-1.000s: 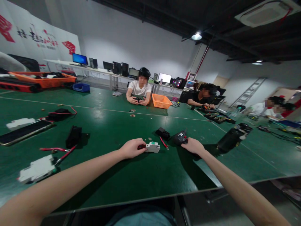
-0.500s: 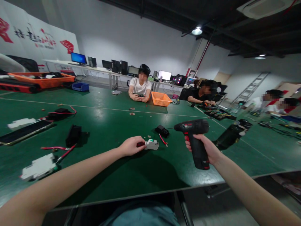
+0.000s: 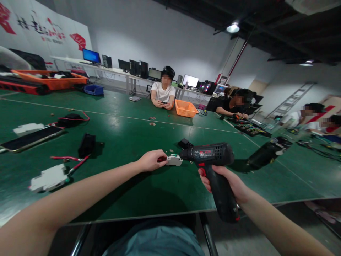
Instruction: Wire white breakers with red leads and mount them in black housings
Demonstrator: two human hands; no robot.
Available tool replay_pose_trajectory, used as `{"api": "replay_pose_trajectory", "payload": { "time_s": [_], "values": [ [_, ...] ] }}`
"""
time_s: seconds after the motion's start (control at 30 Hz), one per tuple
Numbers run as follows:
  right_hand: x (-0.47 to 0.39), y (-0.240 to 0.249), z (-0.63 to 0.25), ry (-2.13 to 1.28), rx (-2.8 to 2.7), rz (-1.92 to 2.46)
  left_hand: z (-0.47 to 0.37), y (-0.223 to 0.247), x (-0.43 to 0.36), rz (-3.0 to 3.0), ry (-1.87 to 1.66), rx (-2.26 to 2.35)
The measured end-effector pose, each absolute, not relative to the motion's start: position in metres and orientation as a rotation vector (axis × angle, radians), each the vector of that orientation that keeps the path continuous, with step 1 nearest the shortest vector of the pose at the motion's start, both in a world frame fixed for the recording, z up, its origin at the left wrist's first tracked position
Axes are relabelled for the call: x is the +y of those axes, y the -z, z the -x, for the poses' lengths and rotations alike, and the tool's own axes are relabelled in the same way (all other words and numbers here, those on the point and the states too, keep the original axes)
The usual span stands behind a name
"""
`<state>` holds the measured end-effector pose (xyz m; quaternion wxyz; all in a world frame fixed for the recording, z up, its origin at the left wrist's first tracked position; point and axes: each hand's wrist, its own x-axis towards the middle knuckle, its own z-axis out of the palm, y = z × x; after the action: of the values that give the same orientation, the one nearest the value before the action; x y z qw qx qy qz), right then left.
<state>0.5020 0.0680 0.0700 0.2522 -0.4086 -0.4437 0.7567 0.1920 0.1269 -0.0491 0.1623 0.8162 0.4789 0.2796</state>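
My left hand [image 3: 153, 160] is closed on the left end of a small white circuit breaker [image 3: 174, 161] with a green part on top, keeping it on the green table. In my right hand [image 3: 231, 181] is a black and red cordless drill [image 3: 210, 156], my fingers wrapped round its grip near the red trigger. Its chuck points left, right at the breaker's right end; whether the bit touches it I cannot tell. Behind the chuck lies a small black box-like part [image 3: 184, 143], partly hidden by the drill.
To the left lie another white breaker [image 3: 49, 177] with red leads, a black block [image 3: 86, 144] and a phone [image 3: 33, 138]. A dark bottle [image 3: 269, 153] is at right. Farther back are an orange basket [image 3: 185, 108], a blue bin [image 3: 93, 90] and seated co-workers.
The drill has moved left and its chuck has come up to the breaker's right end. My left hand still holds the breaker. The view has shifted slightly.
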Motion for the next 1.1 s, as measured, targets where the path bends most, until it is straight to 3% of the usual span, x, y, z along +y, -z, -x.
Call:
{"api": "replay_pose_trajectory", "payload": {
  "time_s": [0.3,1.1],
  "values": [
    [0.0598,-0.0735,-0.4973,-1.835,-1.434,1.256,-0.1914,0.0480,0.1265,-2.357,-0.799,1.341],
    [0.0607,-0.0747,-0.4953,-1.804,-1.506,1.283,-0.1909,0.0466,0.1258,-2.367,-0.765,1.347]
  ]
}}
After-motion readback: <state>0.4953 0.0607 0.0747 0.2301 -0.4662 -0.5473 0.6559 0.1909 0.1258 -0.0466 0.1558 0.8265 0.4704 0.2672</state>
